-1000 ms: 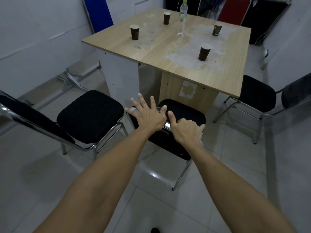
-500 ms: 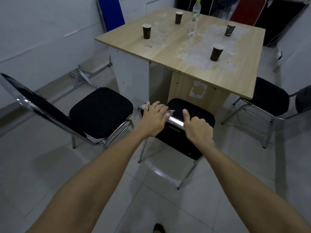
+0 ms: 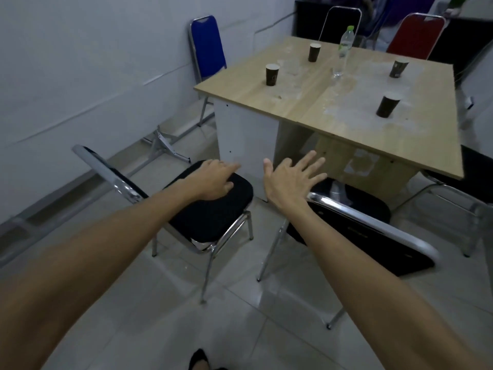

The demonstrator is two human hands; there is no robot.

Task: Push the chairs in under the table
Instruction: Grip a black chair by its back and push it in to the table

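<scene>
Now our left hand (image 3: 213, 180) hovers loosely curled over the left chair (image 3: 213, 209), holding nothing. Right hand (image 3: 290, 180) spread wide, empty, above the pushed-in chair (image 3: 354, 225) at the desk (image 3: 306, 105).

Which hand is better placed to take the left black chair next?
Left. The left hand hangs open over the left black chair, nearer its chrome backrest; the right hand is spread open by the other chair.

Right-hand chair (image 3: 477, 180) cut by edge
</scene>
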